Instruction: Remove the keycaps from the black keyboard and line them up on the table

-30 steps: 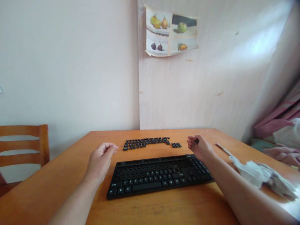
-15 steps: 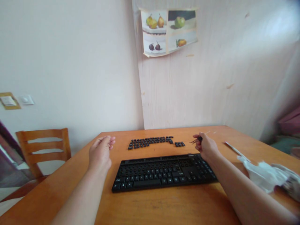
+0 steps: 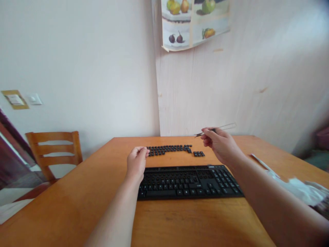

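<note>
In my right hand [image 3: 218, 142], raised over the table past the keyboard's right part, is a slim wire keycap puller [image 3: 228, 127]. Thin wire sticks out on both sides of its dark middle. My left hand [image 3: 137, 161] is closed with thumb against fingers, in front of the keyboard's left end; whether anything is pinched there is hidden. The black keyboard [image 3: 167, 193] lies flat, its upper left rows without caps, while lower letter keys and the number pad keep theirs. Behind it, loose black keycaps [image 3: 169, 148] stand in rows, with a small separate group [image 3: 198, 154] to their right.
At the right of the wooden table [image 3: 180, 223] lie a thin white stick-like item [image 3: 263, 164] and a crumpled white plastic bag [image 3: 300, 190]. A wooden chair [image 3: 53, 147] stands left. Fruit pictures [image 3: 195, 25] hang on the wall behind.
My left hand has moved right, now covering the keyboard's left end. My right hand has risen and shifted slightly left with the puller. The view has tilted down a little.
</note>
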